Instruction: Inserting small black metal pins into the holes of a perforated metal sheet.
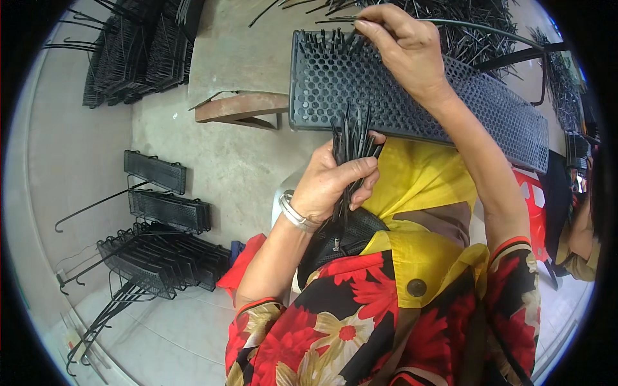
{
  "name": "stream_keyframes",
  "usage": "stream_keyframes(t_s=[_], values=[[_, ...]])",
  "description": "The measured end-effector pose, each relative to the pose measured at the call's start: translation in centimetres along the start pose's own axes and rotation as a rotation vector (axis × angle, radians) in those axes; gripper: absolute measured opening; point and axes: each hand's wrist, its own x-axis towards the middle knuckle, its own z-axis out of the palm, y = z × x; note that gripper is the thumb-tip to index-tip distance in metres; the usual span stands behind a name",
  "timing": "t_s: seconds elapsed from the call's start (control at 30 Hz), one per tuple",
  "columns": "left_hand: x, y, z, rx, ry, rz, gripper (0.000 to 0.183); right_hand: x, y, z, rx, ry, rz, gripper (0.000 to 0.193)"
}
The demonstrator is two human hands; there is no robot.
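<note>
A bundle of thin black strips (351, 138) is gripped in my left hand (328, 177), tips pointing up, just below the near edge of a long black perforated tray (386, 83). The tray is full of round holes and lies tilted across my lap. Several short black strips (328, 42) stand upright in holes at its far left corner. Over that corner my right hand (409, 48) is closed in a pinch, with a thin dark piece at the fingertips that looks like one such strip. A long thin rod (476, 27) runs behind this hand.
Loose black strips (476, 42) are heaped beyond the tray. A worn table (232, 55) stands at the far left. Black mesh baskets with hooked rods (167, 254) sit on the floor at left, and more are stacked (122, 64) behind. Another person's arm (581, 231) shows at far right.
</note>
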Motion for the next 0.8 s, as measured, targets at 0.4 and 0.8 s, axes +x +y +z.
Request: stream_keyframes(t_s=[0.4, 0.8], values=[[0.0, 0.2, -0.1, 0.030, 0.009, 0.010, 0.035, 2.8, 1.1, 0.0, 0.038, -0.295, -0.163, 0.009], [0.0, 0.2, 0.1, 0.039, 0.019, 0.007, 0.035, 3.0, 1.5, -0.7, 0.226, -0.299, -0.240, 0.007]])
